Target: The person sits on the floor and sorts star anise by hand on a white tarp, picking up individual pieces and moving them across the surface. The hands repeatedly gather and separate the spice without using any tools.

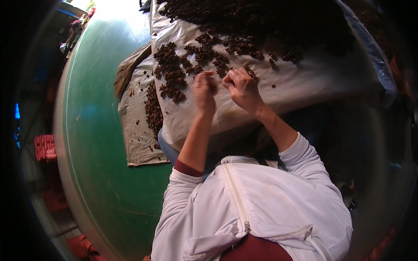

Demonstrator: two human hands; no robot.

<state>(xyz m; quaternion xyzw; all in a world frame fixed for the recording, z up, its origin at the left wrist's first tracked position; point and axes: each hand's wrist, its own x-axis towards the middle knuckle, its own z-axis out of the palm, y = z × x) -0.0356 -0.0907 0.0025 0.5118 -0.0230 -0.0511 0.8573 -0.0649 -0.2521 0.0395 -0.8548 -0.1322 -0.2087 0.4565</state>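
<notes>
Both hands are over a sheet of whitish plastic (228, 109) spread on a raised surface in front of me. My left hand (204, 89) is blurred, its fingers bent, beside a patch of dried star anise (171, 70). A short gap to the right, my right hand (241, 86) has its fingers curled inward, with loose star anise (250, 73) just behind it. Whether either hand holds a piece is hidden by the fingers and the blur. A large dark heap of star anise (261, 19) covers the far part of the sheet.
Down on the green floor (94, 130) at left lies another sheet (135, 130) with a pile of star anise (153, 107). A straw broom (125, 76) rests at that sheet's far end. Red stacked items (45, 147) stand at the far left.
</notes>
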